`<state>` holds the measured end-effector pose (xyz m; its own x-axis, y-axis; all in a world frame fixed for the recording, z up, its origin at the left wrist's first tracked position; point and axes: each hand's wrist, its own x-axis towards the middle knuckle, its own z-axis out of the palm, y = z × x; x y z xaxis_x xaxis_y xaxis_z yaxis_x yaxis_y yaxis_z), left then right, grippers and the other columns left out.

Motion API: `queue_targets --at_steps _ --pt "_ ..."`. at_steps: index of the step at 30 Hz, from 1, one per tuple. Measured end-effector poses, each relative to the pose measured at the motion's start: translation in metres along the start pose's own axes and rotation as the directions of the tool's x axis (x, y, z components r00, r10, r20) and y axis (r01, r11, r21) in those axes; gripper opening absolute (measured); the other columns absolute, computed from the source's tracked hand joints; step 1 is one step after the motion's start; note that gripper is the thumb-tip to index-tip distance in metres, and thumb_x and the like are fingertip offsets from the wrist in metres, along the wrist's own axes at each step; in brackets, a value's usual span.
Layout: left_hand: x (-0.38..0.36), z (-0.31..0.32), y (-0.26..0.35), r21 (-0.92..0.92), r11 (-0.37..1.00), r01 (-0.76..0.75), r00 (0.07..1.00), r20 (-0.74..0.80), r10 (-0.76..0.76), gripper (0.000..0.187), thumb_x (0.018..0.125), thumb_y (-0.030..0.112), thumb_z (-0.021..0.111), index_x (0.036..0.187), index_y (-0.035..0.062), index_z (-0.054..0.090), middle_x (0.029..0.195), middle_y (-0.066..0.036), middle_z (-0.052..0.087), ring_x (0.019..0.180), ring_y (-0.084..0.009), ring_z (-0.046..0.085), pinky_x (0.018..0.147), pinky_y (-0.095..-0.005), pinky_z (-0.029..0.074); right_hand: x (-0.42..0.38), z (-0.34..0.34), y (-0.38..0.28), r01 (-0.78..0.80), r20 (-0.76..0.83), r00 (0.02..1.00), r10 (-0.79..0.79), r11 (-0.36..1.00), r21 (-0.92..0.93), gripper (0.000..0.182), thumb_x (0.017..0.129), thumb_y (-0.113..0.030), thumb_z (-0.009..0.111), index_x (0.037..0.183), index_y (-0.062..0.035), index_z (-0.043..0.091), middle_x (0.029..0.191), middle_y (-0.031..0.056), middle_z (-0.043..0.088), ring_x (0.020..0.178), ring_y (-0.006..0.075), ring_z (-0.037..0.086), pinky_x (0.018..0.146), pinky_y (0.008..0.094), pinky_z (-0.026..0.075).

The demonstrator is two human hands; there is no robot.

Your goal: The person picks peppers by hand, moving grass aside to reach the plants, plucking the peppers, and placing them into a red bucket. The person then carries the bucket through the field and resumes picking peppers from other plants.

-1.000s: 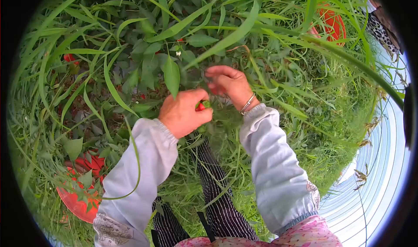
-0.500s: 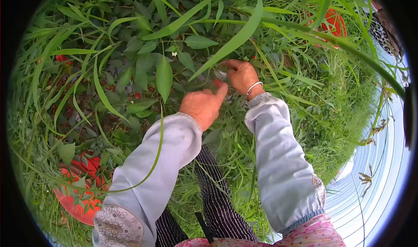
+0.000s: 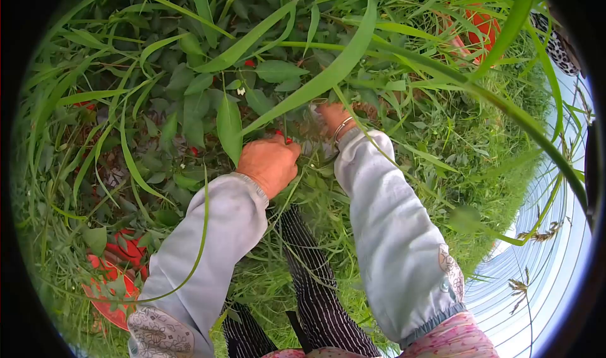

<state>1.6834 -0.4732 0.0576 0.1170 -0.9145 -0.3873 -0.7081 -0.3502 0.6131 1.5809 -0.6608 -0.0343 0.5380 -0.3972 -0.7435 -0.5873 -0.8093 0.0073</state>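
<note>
Among dark leafy pepper plants, my left hand [image 3: 270, 163] is closed, its fingers curled at the stems. A small red chili pepper [image 3: 288, 141] shows at its fingertips. To the right and a little farther off is my right hand [image 3: 332, 117], wearing a bracelet [image 3: 344, 128]; its fingers are blurred and partly hidden by foliage. A small white flower [image 3: 240, 91] and a broad pepper leaf [image 3: 228, 127] hang ahead of my left hand. Another red chili pepper [image 3: 250, 62] peeks out farther up.
Long grass blades [image 3: 328, 74] cross in front of the plants. At lower left lies a red container [image 3: 110, 304] with red material in it. Another red object [image 3: 483, 33] stands at upper right, near spotted cloth [image 3: 554, 45]. Pale ribbed sheeting [image 3: 536, 263] borders the grass at right.
My left hand has drawn back down and left, its outstretched index finger now curled in. My right hand has moved left and deeper among the leaves. The view has shifted slightly.
</note>
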Motion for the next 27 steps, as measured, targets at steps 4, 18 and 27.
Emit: queue_targets --at_steps 4,18,27 --pt "-0.002 -0.015 0.002 -0.088 0.996 0.006 0.998 -0.064 -0.011 0.025 0.069 0.018 0.061 0.093 0.0110 0.063 0.079 -0.010 0.060 0.076 -0.0283 0.061 0.066 -0.0417 0.050 0.018 -0.016 -0.013 -0.003 -0.070 0.998 0.007 0.999 0.054 0.029 0.083 -0.016 0.052 0.111 -0.0097 0.057 0.098 0.0156 0.064 0.092 0.0345 0.061 0.077 0.0409 0.050" --pt "-0.017 -0.010 -0.019 -0.091 0.992 0.086 0.984 -0.147 -0.099 0.036 0.062 0.013 0.068 0.097 0.0151 0.063 0.079 -0.008 0.056 0.067 -0.0291 0.060 0.059 -0.0401 0.049 0.033 -0.010 -0.051 -0.014 -0.307 0.949 0.079 0.978 0.208 0.029 0.083 -0.018 0.053 0.110 -0.0093 0.057 0.099 0.0146 0.063 0.091 0.0333 0.061 0.076 0.0405 0.050" --pt "-0.018 -0.014 -0.016 -0.058 0.998 -0.006 0.983 -0.185 -0.005 0.034 0.064 0.013 0.067 0.097 0.0142 0.063 0.079 -0.009 0.055 0.067 -0.0291 0.060 0.060 -0.0401 0.049 0.034 -0.009 -0.060 0.013 -0.311 0.947 0.084 0.955 0.296 0.029 0.083 -0.018 0.054 0.110 -0.0090 0.057 0.099 0.0139 0.063 0.091 0.0326 0.061 0.076 0.0402 0.050"
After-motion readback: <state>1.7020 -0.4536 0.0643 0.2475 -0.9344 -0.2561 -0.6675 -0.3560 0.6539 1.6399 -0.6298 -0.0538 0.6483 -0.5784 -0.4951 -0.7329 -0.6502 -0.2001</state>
